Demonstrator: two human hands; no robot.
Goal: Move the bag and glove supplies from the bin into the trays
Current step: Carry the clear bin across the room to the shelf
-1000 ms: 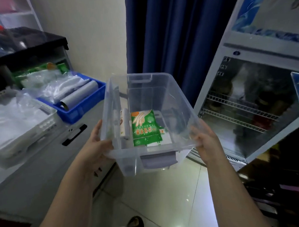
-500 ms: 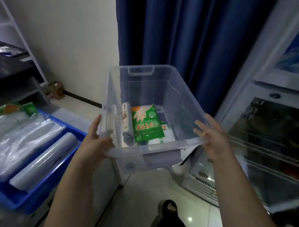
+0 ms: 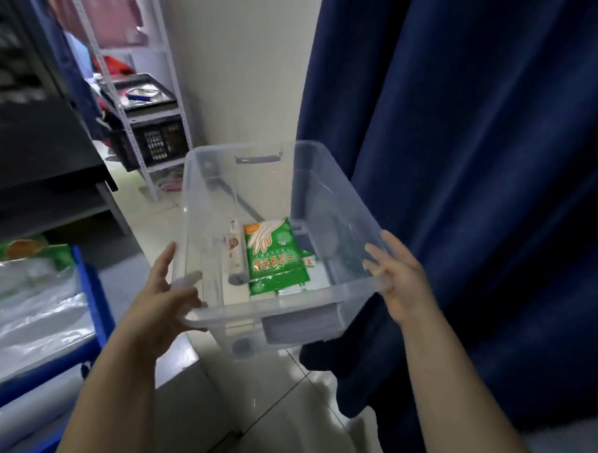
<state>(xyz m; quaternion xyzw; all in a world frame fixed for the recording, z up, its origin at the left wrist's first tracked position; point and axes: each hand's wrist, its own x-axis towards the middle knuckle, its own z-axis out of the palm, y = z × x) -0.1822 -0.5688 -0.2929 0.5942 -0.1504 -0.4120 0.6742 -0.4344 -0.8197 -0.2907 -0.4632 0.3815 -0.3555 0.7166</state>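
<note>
Gripping one clear bin [image 3: 337,204], left hand [image 3: 160,301] and right hand [image 3: 401,283] clasp its near corners; between them, one green glove pack [image 3: 275,254] and one roll [image 3: 235,256].

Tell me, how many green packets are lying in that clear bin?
2 that I can see: one green glove packet on top in the clear bin, and another packet peeking out beneath its right edge. More may lie hidden underneath.

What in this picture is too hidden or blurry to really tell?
All in the head view:
- Flat packets under the green glove packet: covered by it, so no count.
- Print on the white roll: too small to read.
- Blue tray of plastic bags: cut off by the left edge.
- Left hand thumb: blurred behind the clear bin wall.
</note>
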